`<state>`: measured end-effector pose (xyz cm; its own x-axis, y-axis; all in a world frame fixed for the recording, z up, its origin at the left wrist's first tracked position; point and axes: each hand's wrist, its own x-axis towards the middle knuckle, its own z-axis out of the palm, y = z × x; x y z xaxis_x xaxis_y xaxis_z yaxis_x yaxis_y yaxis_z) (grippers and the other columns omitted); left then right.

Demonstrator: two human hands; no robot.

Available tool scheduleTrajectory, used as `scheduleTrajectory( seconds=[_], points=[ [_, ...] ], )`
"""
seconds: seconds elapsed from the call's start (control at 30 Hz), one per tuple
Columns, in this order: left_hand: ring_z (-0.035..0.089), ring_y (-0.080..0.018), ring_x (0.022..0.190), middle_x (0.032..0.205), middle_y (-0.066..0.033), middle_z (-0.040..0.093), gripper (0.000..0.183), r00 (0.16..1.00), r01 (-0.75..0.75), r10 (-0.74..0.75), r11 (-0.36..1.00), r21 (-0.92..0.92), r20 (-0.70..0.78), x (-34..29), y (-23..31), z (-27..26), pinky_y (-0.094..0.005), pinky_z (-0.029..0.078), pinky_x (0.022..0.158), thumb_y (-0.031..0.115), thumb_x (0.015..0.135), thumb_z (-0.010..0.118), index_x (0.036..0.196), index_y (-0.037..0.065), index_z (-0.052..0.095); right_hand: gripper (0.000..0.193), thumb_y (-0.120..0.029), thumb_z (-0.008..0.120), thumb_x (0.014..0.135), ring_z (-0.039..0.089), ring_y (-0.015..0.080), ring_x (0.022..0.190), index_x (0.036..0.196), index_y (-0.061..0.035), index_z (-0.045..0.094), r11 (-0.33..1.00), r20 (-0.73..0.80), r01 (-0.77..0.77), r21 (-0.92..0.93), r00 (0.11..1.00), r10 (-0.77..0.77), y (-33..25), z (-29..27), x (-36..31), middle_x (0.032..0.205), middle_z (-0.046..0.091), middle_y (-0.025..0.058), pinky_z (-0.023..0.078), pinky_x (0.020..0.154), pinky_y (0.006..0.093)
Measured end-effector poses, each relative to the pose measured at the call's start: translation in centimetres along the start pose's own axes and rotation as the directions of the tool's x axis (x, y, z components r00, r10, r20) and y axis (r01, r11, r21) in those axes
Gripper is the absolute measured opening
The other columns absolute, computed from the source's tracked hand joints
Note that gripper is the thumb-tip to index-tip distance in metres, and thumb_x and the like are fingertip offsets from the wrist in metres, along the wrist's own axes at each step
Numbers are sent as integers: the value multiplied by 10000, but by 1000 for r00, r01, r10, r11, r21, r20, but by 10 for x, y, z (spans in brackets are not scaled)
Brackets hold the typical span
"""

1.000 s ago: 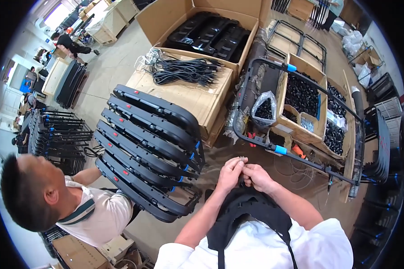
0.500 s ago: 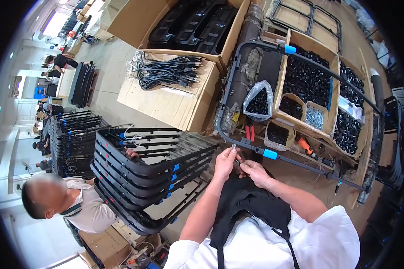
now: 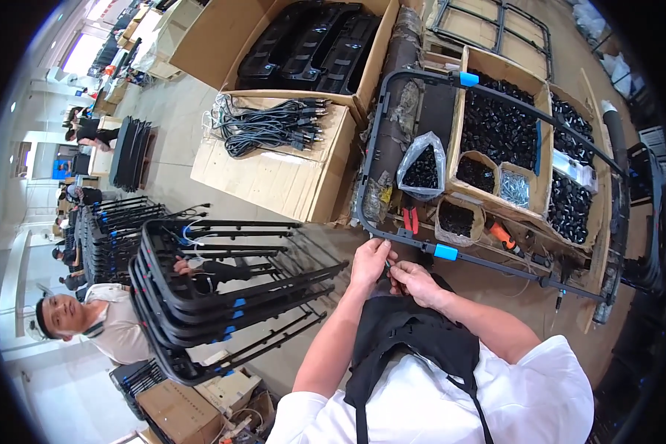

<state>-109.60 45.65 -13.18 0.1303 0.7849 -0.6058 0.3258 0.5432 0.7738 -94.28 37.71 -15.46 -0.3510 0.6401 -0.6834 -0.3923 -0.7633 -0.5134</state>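
Just below the frame's centre, a small dark piece (image 3: 388, 265) lies between the fingertips of the left hand (image 3: 368, 263) and right hand (image 3: 417, 284), both pinched closed on it, mostly hiding it. Print on the lower-left carton (image 3: 179, 411) is too small to read.

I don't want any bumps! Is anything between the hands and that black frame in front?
Nothing visible stands between: the left hand is right beside the black frame, contact unclear, and the right hand is close by too.
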Motion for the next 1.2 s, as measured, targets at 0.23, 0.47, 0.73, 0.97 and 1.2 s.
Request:
scheduleTrajectory(
  seconds=[0.23,0.47,0.73,0.97,1.2],
  points=[
    [721,-220,764,827,-88,763,333,989,-130,142,974,186,-50,-7,10,-3,-392,562,741,330,1033,625,1060,34,775,203,-251,578,1118,624,137,739,1015,-83,623,998,-50,33,51,998,-31,7,11,2,893,624,12,531,685,296],
    [682,-143,671,768,-65,738,357,991,-135,134,970,202,14,16,-19,-16,-348,561,670,328,1043,633,1084,1,771,202,-263,559,1126,643,169,776,1046,-86,617,987,-83,90,133,993,-79,8,23,12,902,615,25,552,725,330],
    [632,-247,1199,1248,-157,680,444,973,-228,227,973,-40,-32,-19,-70,-49,-384,475,1086,277,1113,523,1436,-27,544,221,-253,568,1117,662,231,901,1111,-44,637,895,-98,244,374,970,-223,-16,34,27,957,639,60,598,897,428],
    [658,-261,964,1035,-137,692,342,875,-395,345,914,89,340,-43,-72,-26,-408,534,903,314,1128,512,1192,6,647,207,-228,567,1116,682,248,904,1111,-30,627,891,-122,289,351,957,-263,-24,42,25,943,631,68,593,911,442],
    [670,-382,918,946,-199,676,418,870,-443,396,889,114,294,-39,-90,-45,-465,527,871,378,1139,435,1026,18,615,384,-367,682,916,752,306,802,977,-5,794,339,-132,92,-936,803,-581,-130,50,-34,843,766,182,568,779,422]
  ],
)
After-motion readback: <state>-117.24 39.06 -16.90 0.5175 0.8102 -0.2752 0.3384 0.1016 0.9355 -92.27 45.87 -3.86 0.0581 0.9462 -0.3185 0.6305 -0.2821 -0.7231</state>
